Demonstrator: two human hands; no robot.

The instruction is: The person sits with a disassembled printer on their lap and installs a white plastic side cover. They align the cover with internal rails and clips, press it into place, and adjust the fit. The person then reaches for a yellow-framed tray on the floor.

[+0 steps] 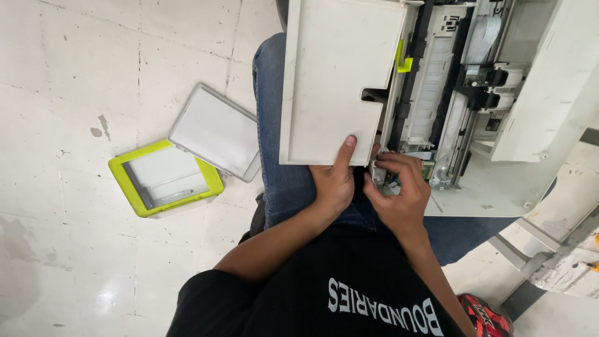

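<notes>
1. From the head view I see an opened white printer (499, 125) resting across my lap, filling the frame from 12 to 3 o'clock.
2. My left hand (334, 181) sits just below frame centre. Its thumb is stretched up flat against the lower edge of the white cover panel (331, 81), while the other fingers curl under that edge, so the hand grips the panel.
3. My right hand (399, 193) lies just at 3 o'clock of the left one, almost touching it. Its fingertips are drawn together around a small metal part (378, 173) at the printer's lower edge; the pinch looks tight, but the part is too small for me to name.
4. A lime-green tab (403, 59) sticks out beside the cover panel, at 12 o'clock from my right hand.
5. Black carriage parts (490, 87) and a pale ribbon cable (483, 34) show inside the open body, toward 2 o'clock.
6. On the floor (68, 81) at 9 o'clock lies a lime-green framed tray (128, 181), with a white flat lid (215, 131) leaning across its upper corner, well apart from both hands.
7. Blue jeans (271, 93) show between the printer and the lid.
8. A red object (483, 315) peeks in at 5 o'clock, partly cut off.
</notes>
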